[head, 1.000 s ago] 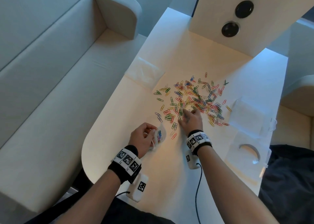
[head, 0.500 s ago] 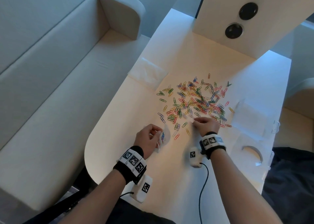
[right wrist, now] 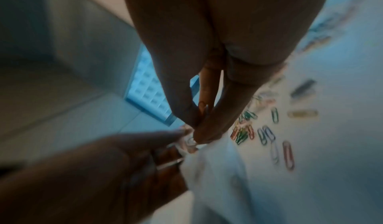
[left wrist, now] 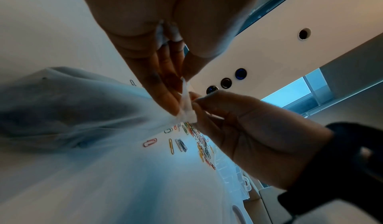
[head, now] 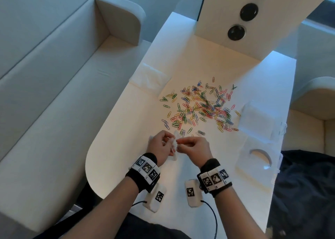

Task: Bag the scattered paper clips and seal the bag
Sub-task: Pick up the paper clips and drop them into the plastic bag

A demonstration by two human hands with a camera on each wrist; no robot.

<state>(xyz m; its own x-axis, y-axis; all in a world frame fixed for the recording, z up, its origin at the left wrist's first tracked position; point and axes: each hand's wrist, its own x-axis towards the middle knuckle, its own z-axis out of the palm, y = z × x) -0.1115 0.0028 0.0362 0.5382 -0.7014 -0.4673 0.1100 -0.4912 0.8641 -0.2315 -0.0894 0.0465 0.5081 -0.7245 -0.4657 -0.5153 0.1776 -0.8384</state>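
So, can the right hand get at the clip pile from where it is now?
Probably yes: the right hand is at the bag mouth, the clips lie just beyond on bare table, nothing between.

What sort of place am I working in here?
Probably an office lounge or booth: a white table between cushioned benches, and a panel at its far end with round sockets.

We see a white table (head: 190, 61) carrying scattered coloured paper clips (head: 201, 110) (mostly mid-table), a clear bag (head: 149, 78) left, plastic packaging (head: 257, 122) right.
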